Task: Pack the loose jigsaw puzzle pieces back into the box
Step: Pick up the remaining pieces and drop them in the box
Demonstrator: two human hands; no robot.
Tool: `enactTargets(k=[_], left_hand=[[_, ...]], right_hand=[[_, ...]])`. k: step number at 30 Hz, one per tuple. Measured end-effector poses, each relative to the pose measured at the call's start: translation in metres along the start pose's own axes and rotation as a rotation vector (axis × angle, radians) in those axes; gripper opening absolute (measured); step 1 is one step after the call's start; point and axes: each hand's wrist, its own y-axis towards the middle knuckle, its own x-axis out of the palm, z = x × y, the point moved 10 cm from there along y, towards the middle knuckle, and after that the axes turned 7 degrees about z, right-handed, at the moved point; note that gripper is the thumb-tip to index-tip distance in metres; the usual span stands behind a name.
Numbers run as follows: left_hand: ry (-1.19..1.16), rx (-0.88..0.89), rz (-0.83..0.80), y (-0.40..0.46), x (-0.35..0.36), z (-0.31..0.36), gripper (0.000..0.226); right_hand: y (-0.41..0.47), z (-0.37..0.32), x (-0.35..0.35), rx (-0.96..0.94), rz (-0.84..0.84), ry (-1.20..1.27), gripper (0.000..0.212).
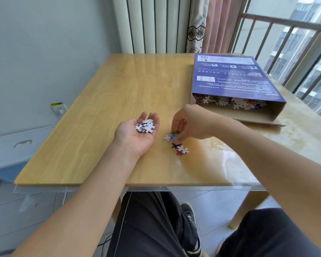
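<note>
My left hand (137,135) lies palm up on the wooden table (100,101), cupping a small heap of puzzle pieces (145,125). Just to its right, my right hand (189,123) reaches down with fingertips pinched on a greenish piece (174,133) among several loose pieces (180,148) on the table. The blue puzzle box (232,78) lies flat at the far right, its near end open with many pieces (235,103) visible inside.
A clear sheet covers the table and overhangs its near edge. A radiator and curtain stand behind the table, a railed window to the right. A white-and-blue bin (13,151) sits on the floor at left, under a wall socket (59,109).
</note>
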Motion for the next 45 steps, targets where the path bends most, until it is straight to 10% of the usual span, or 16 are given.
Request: enactTargets(k=[45], left_hand=[[0.054, 0.016, -0.020, 0.006, 0.021, -0.010, 0.036]], right_hand=[[0.003, -0.024, 0.003, 0.002, -0.139, -0.150, 0.022]])
